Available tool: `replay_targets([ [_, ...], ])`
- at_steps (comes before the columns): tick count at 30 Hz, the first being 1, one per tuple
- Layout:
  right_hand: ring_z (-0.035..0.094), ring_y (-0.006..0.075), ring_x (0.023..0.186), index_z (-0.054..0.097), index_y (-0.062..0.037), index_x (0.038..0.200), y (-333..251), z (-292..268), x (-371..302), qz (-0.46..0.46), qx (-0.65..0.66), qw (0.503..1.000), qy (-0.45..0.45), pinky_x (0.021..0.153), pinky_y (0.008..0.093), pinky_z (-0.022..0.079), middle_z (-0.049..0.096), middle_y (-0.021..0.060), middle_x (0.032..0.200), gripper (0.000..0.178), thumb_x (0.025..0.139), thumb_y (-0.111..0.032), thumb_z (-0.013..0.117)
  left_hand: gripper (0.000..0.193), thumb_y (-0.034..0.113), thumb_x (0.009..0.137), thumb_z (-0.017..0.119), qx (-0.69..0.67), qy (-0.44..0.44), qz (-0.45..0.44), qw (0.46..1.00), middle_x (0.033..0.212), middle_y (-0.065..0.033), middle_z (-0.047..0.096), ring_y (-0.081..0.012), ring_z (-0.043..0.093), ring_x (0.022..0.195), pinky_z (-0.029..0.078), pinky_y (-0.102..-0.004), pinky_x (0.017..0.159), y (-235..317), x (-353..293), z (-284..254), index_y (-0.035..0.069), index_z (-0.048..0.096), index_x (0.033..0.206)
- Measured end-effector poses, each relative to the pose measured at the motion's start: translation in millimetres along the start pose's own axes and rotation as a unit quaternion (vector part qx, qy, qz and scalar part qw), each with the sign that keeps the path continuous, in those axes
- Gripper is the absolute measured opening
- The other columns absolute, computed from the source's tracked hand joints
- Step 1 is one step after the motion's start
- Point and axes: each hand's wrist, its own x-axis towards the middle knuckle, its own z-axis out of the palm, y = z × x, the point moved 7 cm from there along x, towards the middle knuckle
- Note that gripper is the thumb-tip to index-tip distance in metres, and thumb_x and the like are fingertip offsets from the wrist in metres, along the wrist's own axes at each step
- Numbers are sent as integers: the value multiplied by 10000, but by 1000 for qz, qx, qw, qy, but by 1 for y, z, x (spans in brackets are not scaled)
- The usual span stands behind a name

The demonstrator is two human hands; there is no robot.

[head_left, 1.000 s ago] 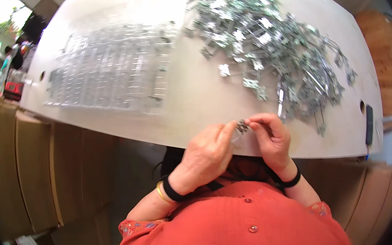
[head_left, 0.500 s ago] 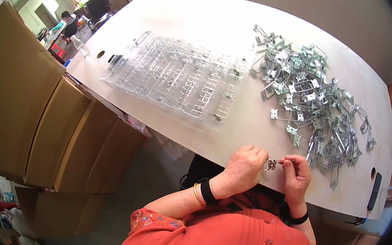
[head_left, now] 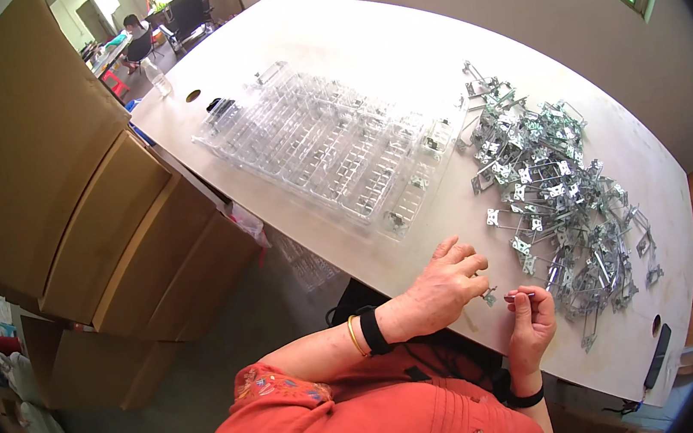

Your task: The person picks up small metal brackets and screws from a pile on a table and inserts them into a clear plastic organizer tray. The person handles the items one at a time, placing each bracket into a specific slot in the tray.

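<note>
At lower center-right of the frame, left hand (head_left: 444, 293) has a narrow grip, looks closed on a small metal bracket (head_left: 489, 296) at the fingertips; pinch itself partly hidden. Just right of it, right hand (head_left: 533, 325) pinches a thin dark rod (head_left: 519, 296). Rod and bracket look apart, so I'd judge this one piece unfinished. Right side of frame: big heap of metal brackets (head_left: 547, 192) loose on the tabletop (head_left: 453, 242), so plenty seems left. Upper center: clear plastic trays (head_left: 294, 141), a few metal pieces (head_left: 397, 221) along their right edge, so only a little looks done there. Glare over the other slots; can't tell if filled. Left side: cardboard boxes (head_left: 59, 200).
</note>
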Motion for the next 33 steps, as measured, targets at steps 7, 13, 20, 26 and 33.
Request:
replay_targets([
  [7,679,103,928,653,-26,1195,0,0,0,2,-8,1000,7,852,251,536,742,50,1030,109,1094,-65,658,123,28,839,690,29,-24,-2,999,1363,-139,661,-354,583,1356,375,-622,1218,-10,-12,-3,89,734,937],
  [13,716,126,974,654,-9,1205,-7,7,1,-6,14,1000,-17,926,275,567,742,64,1061,123,1086,-39,664,333,-80,841,677,19,46,-80,996,1282,-224,684,-391,661,1211,521,-498,1065,-10,-19,-24,18,712,1157],
  [20,713,128,988,658,-1,1218,-7,6,0,-12,28,999,-22,924,276,574,744,74,1076,142,1080,-32,674,157,40,915,778,5,48,-176,983,943,-144,666,-354,663,839,539,-456,761,8,-22,-17,35,683,1040],
  [26,713,126,989,665,0,1209,-9,6,0,-10,25,999,-27,918,272,570,747,73,1066,134,1077,-23,674,155,36,896,780,38,17,-123,992,903,-130,641,-350,645,811,530,-447,742,19,-20,0,38,681,1014],
  [33,714,121,977,665,0,1201,-7,8,2,-5,42,999,-30,917,269,568,749,64,1053,128,1078,-31,674,143,-4,891,736,77,26,-129,988,951,-141,662,-353,670,857,548,-435,766,12,-29,-15,25,696,1025],
])
